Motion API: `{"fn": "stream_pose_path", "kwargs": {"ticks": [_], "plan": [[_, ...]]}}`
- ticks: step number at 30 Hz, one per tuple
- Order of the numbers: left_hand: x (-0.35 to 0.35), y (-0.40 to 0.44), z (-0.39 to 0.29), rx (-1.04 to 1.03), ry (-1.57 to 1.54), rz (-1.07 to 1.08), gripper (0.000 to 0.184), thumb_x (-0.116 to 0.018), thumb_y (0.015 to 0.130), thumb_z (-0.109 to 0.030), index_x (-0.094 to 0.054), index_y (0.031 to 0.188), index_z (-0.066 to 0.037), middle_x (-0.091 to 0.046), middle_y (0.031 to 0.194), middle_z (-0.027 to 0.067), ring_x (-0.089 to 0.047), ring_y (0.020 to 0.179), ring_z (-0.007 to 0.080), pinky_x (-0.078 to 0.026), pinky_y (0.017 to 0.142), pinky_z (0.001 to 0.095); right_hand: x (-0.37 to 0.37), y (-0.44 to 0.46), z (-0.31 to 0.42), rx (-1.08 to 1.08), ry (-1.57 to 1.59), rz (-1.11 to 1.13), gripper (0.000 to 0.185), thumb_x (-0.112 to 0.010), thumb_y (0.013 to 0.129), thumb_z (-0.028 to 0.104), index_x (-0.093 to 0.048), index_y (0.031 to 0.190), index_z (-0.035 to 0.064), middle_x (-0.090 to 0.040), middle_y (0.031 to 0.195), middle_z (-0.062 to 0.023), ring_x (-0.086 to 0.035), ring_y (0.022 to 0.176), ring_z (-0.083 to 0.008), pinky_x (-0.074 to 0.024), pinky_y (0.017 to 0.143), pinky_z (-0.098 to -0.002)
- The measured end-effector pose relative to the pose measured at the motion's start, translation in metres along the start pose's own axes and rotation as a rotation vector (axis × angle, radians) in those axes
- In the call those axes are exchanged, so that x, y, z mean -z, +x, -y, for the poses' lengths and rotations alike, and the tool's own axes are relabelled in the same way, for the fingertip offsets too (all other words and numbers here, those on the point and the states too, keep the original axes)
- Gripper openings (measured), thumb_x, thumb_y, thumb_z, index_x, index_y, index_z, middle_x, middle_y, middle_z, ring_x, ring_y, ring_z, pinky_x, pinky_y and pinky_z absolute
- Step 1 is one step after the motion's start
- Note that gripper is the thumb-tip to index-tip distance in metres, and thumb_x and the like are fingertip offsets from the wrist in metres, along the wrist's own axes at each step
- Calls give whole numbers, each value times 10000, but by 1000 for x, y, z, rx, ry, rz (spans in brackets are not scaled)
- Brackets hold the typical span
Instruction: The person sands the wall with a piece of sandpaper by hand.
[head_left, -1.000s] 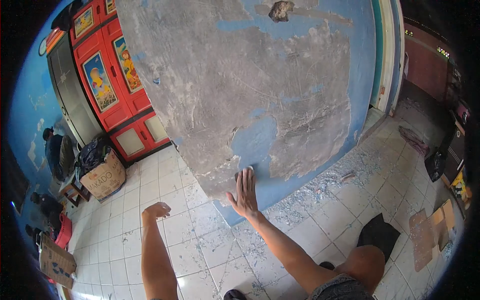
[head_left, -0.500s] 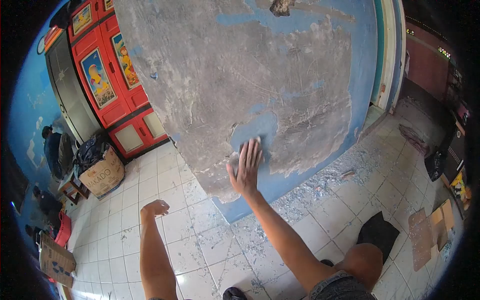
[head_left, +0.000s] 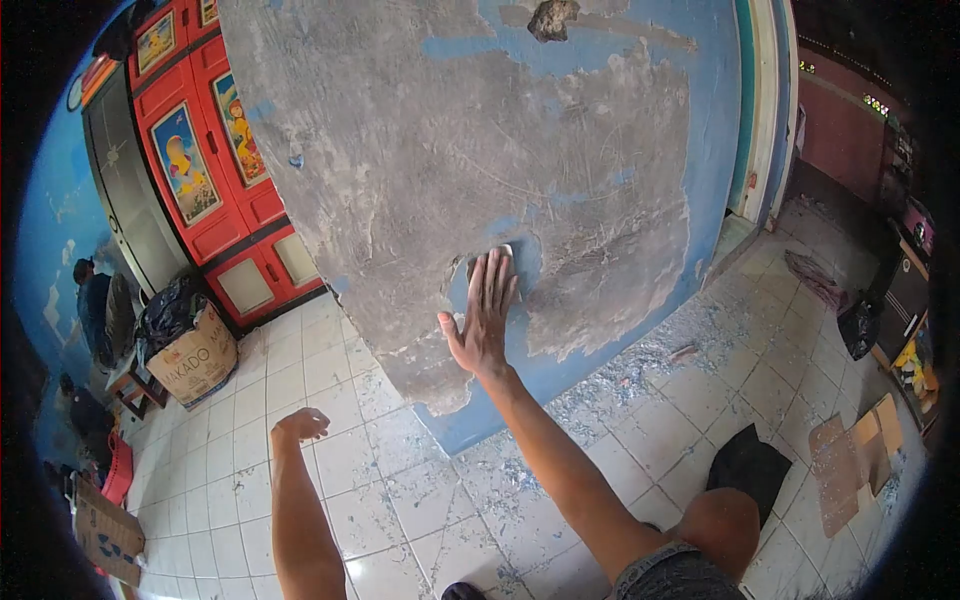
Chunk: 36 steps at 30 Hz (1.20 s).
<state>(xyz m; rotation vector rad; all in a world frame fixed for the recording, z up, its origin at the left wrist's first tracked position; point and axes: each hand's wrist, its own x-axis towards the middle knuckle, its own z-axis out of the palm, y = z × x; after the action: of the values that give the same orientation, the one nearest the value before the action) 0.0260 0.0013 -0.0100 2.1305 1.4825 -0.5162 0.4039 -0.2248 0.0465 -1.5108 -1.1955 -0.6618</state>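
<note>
My right hand [head_left: 484, 305] lies flat with fingers extended, pressing a small folded piece of sandpaper [head_left: 508, 252] against the wall. Only the pale edge and a dark corner of the piece show past my fingers. Under and around it is a patch of blue paint [head_left: 529, 262] on the scraped grey wall [head_left: 400, 180]. My left hand [head_left: 302, 425] hangs in the air left of the wall's corner, fingers loosely bent, holding nothing.
Paint flakes [head_left: 620, 375] litter the white tile floor. A black sheet [head_left: 750, 470] and cardboard pieces [head_left: 840, 470] lie at the right. Left are a red cabinet [head_left: 190, 130], a cardboard box [head_left: 195, 360] and a seated person [head_left: 95, 310]. The wall has a hole [head_left: 553, 20].
My right hand has slid slightly up and left over the blue patch with the sandpaper. The whole view has shifted a little; my left hand still hangs at the side.
</note>
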Motion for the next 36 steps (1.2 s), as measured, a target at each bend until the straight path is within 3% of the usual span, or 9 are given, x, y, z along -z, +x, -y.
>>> {"fn": "stream_pose_path", "kwargs": {"ticks": [8, 11, 18, 24, 29, 36], "plan": [[2, 1, 11, -41, -37, 27, 365, -520, 982, -384, -610, 1275, -186, -733, 1147, 27, -682, 1062, 179, -527, 866, 416, -31, -115, -40, 103, -69, 238, 980, -358, 947, 690, -119, 1557, -39, -70, 1625, -267, -25, 1509, -444, -35, 1178, -651], [4, -14, -2, -47, 6, 10, 364, -502, 992, -384, -614, 1277, -187, -732, 1152, 14, -683, 1060, 168, -532, 877, 411, -28, -97, -38, 83, -24, 204, 960, -294, 971, 673, -133, 1537, -85, -69, 1608, -312, -22, 1495, -488, -15, 1170, -655], [-2, 0, 13, 11, -32, 2, 342, -546, 961, -359, -635, 1251, -202, -735, 1134, -8, -672, 1063, 152, -521, 902, 412, -4, -10, -6, -28, 76, -89, 902, -294, 1004, 612, -55, 1554, -62, -14, 1623, -291, 26, 1498, -484, 4, 1165, -650], [-1, -8, 24, -78, -76, -21, 318, -617, 906, -355, -698, 1153, -171, -739, 1107, -2, -682, 1007, 143, -519, 881, 388, -14, -45, -16, 1, -10, -27, 874, -293, 1015, 585, -53, 1556, -58, -44, 1622, -288, -2, 1498, -485, -15, 1165, -654], [-4, 1, 11, 23, -117, -13, 315, -678, 866, -252, -694, 1169, -165, -735, 1111, 2, -682, 1006, 149, -530, 871, 387, -26, -86, -21, 30, 48, -25, 855, -295, 1024, 568, -69, 1550, -67, -33, 1601, -336, -2, 1479, -531, -12, 1164, -657], [-5, 9, 20, -95, -123, -18, 285, -645, 892, -282, -701, 1148, -169, -741, 1077, 10, -684, 972, 152, -533, 854, 351, -5, -33, -1, -85, 49, -47, 890, -257, 1012, 608, -12, 1556, -51, 24, 1624, -285, 43, 1499, -475, 11, 1166, -650]]}}
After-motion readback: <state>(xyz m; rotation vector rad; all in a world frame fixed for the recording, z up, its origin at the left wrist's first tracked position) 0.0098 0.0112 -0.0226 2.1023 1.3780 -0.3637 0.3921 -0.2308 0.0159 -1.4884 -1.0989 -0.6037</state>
